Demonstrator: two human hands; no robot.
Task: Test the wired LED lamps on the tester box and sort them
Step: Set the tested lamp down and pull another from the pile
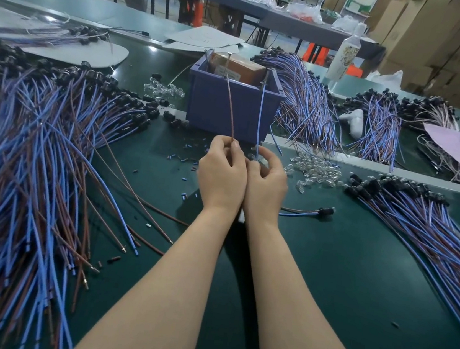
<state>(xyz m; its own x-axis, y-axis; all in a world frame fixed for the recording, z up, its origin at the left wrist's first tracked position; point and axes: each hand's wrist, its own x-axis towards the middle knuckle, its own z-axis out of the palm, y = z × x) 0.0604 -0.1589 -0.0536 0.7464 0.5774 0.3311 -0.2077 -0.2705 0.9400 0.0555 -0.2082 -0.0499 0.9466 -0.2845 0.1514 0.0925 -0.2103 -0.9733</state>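
A purple tester box [231,107] stands at the centre of the green table, with metal pins sticking up from its top. My left hand [221,173] pinches a brown wire [231,107] that reaches up to the left pin. My right hand [267,183] holds a blue wire [259,120] that runs up to the right pin. Both hands touch each other just in front of the box. The lamp head of this pair is hidden inside my hands.
A large heap of blue and brown wired lamps [36,165] fills the left. Another pile [433,228] lies at the right, more bundles [304,102] behind the box. Clear bulbs [316,170] and one loose wired lamp [314,210] lie near my right hand. A white bottle [346,53] stands behind.
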